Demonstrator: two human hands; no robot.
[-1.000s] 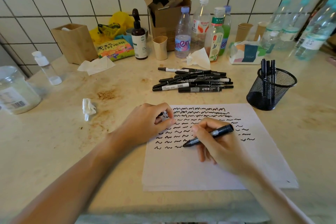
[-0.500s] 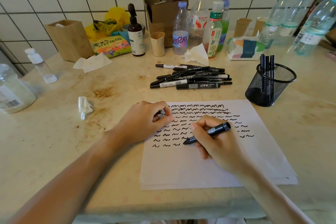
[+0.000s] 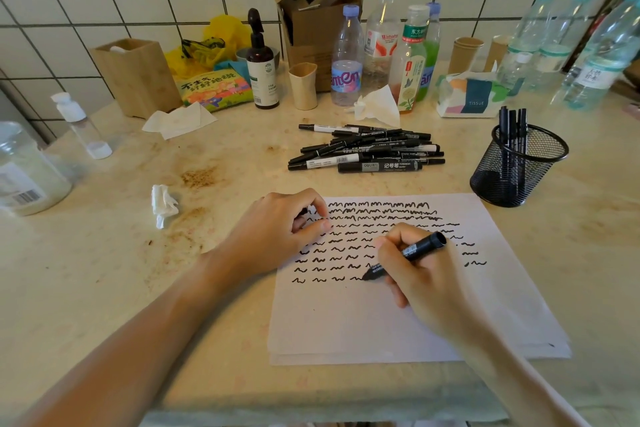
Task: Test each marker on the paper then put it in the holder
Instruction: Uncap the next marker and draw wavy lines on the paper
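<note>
On the paper [image 3: 398, 322], my right hand [image 3: 426, 284] grips the marker [image 3: 405, 255], tip down at the end of the bottom squiggle row to test ink. Left hand [image 3: 277, 232] pins the sheet's top-left corner, fingers curled round sth small & dark, prob. the cap. Holder [image 3: 516, 170] sits just beyond the paper's far-right corner w/ tested ones; untested pile [image 3: 367, 149] lies behind on the table [image 3: 104, 270].

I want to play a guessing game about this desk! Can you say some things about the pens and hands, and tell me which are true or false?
1. The right hand holds a marker with its tip on the paper. True.
2. The holder is empty. False: a few markers stand in it.
3. A pile of markers lies beyond the paper. True.
4. The squiggles are red. False: they are black.
5. The left hand rests on the holder. False: it rests at the paper's edge.
</note>
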